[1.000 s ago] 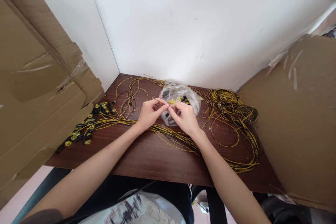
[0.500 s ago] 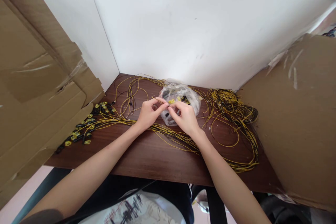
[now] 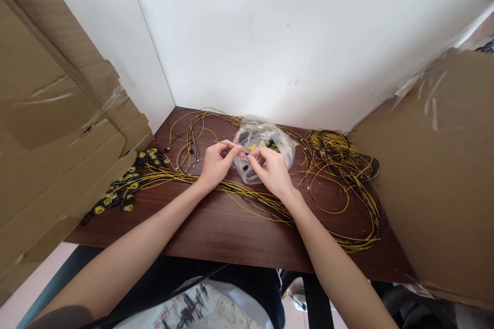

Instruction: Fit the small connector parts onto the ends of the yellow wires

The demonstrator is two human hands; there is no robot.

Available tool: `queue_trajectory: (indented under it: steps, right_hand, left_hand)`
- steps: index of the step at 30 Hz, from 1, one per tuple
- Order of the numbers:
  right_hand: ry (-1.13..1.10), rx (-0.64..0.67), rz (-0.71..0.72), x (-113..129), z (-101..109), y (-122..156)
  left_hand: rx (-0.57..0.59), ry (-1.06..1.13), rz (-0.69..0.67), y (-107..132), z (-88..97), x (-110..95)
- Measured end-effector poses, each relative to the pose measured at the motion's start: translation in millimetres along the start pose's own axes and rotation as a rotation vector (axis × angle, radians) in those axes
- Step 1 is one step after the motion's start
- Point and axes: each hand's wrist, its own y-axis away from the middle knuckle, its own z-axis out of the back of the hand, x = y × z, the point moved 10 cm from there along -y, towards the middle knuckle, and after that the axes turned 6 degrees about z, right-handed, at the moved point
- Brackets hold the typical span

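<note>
Over the near side of a clear plastic bag (image 3: 287,141), my two hands are close together with fingertips pinched. My left hand (image 3: 216,165) is closed on a thin wire (image 3: 244,152), whose end points towards the right hand. The fingers of my right hand (image 3: 273,170) pinch a small dark piece at the wire's end, too small to make out. Small yellow and black parts (image 3: 252,148) show inside the bag. Beneath my wrists runs a bundle of yellow and black wires (image 3: 247,194), with black and yellow connectors (image 3: 116,193) at its left end.
A tangled heap of yellow and black wires (image 3: 335,157) lies at the right of the brown table (image 3: 216,239). Loose wires curl at the back left. Cardboard walls (image 3: 57,128) stand at both sides, and a white panel (image 3: 270,36) rises behind.
My left hand has shifted slightly left, opening a small gap between the fingertips of both hands. The right hand has barely moved.
</note>
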Motion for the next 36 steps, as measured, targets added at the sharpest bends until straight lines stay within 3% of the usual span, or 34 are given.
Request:
queue_trajectory:
  steps: [6, 16, 36]
  right_hand:
    - [0.027, 0.0, -0.007, -2.2, 0.6, 0.1]
    - [0.075, 0.008, -0.004, -0.7, -0.5, 0.6]
    - [0.083, -0.024, -0.03, -5.1, 4.6, -0.5]
  left_hand:
    - [-0.007, 0.075, 0.044, -2.1, 2.1, 5.9]
    - [0.132, -0.035, -0.011, 1.3, -12.9, 3.5]
    - [0.036, 0.058, 0.075, -3.7, -2.0, 7.0]
